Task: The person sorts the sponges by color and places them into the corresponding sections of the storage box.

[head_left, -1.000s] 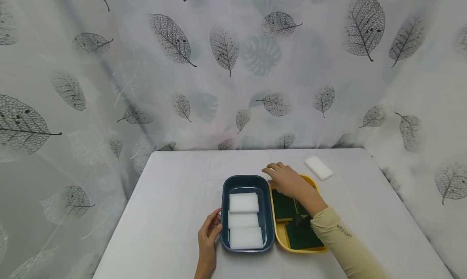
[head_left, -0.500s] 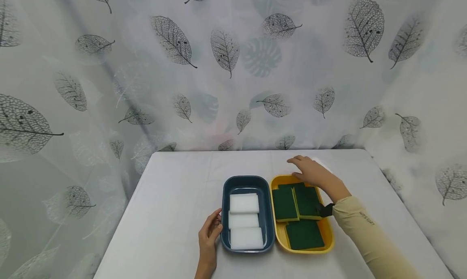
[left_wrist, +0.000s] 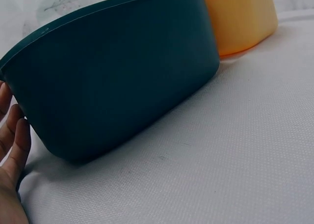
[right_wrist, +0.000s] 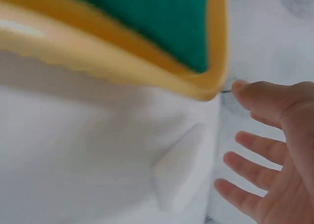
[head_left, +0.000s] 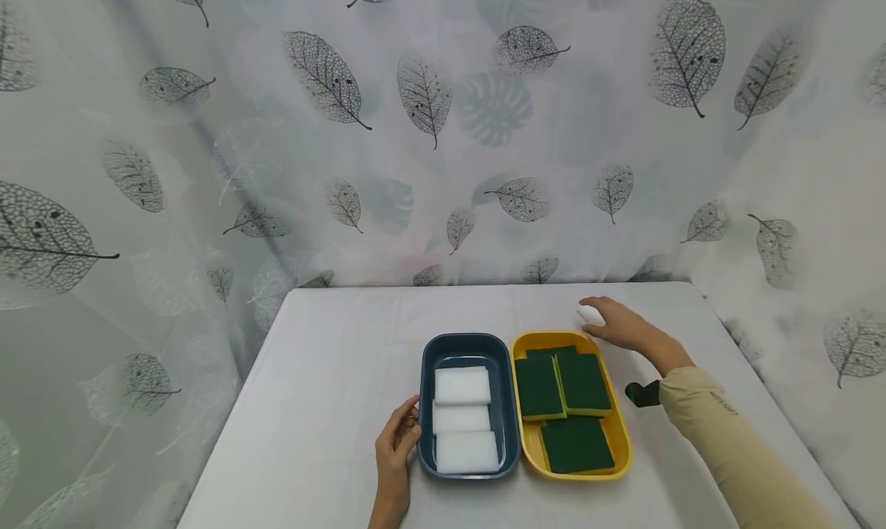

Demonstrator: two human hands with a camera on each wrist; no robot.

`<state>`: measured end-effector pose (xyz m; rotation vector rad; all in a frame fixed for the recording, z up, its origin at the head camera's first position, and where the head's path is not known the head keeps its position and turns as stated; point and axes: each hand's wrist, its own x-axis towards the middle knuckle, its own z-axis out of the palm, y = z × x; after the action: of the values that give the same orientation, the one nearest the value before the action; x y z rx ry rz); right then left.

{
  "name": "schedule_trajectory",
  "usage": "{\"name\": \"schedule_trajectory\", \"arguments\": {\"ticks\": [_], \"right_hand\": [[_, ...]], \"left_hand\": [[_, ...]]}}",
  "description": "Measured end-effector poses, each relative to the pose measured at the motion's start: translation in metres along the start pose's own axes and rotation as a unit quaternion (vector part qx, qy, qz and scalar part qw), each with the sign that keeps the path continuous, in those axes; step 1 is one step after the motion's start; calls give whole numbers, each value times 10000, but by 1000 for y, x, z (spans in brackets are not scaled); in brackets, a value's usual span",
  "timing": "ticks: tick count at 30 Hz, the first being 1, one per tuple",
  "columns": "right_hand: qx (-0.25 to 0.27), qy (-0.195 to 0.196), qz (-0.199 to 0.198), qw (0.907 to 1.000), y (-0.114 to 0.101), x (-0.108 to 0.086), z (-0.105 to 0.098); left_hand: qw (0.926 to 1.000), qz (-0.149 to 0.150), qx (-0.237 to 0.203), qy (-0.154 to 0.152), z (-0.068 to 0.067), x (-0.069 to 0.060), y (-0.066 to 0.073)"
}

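My left hand [head_left: 397, 446] rests its fingers against the left side of a dark blue tray [head_left: 471, 351]; the left wrist view has these fingers [left_wrist: 18, 143] touching the tray's wall. Several white sponges [head_left: 462, 385] lie in that tray. My right hand [head_left: 628, 327] is over the far right of the table, above a loose white sponge [head_left: 590, 314] partly hidden by it. In the right wrist view the thumb and fingers are spread, apart from the white sponge [right_wrist: 179, 170].
A yellow tray [head_left: 534, 443] stands right beside the blue one and holds several green-and-yellow scouring sponges [head_left: 540, 388]. A white cloth covers the table [head_left: 325, 406]. Behind it hangs a leaf-patterned curtain [head_left: 443, 168].
My right hand has moved right, from over the yellow tray's far left corner to above the loose white sponge. The left hand has stayed at the blue tray.
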<state>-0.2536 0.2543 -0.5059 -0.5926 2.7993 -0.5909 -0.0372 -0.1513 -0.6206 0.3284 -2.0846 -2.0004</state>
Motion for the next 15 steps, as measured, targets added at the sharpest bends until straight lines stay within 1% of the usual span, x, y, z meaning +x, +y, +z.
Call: {"name": "schedule_trajectory", "arguments": {"ticks": [4,11,15], "right_hand": [[-90,-48,218,9997,10,1,10],[-339,27,580,9977,27,-7,21],[-326,-75,758,9966,39,-10,29]], "left_hand": [[10000,23,43,36,-1,1,0],[10000,19,39,20,1,1,0],[10000,-14,34,16,0,-1,1]]}}
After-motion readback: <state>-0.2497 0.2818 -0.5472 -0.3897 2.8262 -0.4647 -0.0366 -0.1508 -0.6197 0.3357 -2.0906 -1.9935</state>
